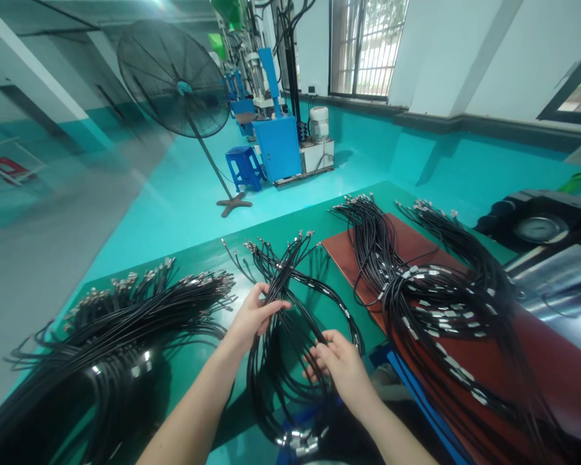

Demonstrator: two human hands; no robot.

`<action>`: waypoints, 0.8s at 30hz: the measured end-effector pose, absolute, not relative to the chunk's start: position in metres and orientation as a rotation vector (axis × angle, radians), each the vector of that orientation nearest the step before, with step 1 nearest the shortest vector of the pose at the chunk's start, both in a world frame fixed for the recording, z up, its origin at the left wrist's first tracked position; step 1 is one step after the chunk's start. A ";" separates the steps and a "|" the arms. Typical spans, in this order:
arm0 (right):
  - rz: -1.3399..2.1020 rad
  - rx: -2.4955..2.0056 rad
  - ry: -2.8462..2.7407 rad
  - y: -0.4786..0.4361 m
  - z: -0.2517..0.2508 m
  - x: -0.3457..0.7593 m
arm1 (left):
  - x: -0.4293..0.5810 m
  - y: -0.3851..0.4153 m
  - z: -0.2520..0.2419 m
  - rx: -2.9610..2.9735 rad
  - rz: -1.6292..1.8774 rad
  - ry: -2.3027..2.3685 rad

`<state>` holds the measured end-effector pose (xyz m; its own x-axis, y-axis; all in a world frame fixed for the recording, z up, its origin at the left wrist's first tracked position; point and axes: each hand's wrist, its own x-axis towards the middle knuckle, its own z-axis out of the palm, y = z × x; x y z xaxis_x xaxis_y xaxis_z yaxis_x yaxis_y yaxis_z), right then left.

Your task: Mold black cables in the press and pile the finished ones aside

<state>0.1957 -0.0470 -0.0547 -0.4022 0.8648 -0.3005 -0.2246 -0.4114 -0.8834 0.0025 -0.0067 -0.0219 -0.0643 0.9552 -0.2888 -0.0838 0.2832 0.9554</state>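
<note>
A looped bundle of black cables [319,288] with metal ends lies at the middle of the green table [208,248], its lower loop hanging over the front edge. My left hand [257,312] is wrapped round the bundle where the cables cross, its thumb and forefinger on either side. Lower and to the right, my right hand [333,361] pinches several of the cables, its other fingers curled beneath them. White labels and metal pieces [300,442] show at the bottom of the loop.
Another large pile of black cables [145,316] covers the table's left side. To the right, more cable bundles [392,271] lie on a red-brown board [336,255]. A metal machine with a gauge [540,228] stands at far right. Beyond are a fan [174,81] and a blue stool [244,166].
</note>
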 end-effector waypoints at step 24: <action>2.031 -1.019 -1.053 -0.043 -0.036 0.186 | 0.015 0.009 -0.015 0.964 1.097 1.429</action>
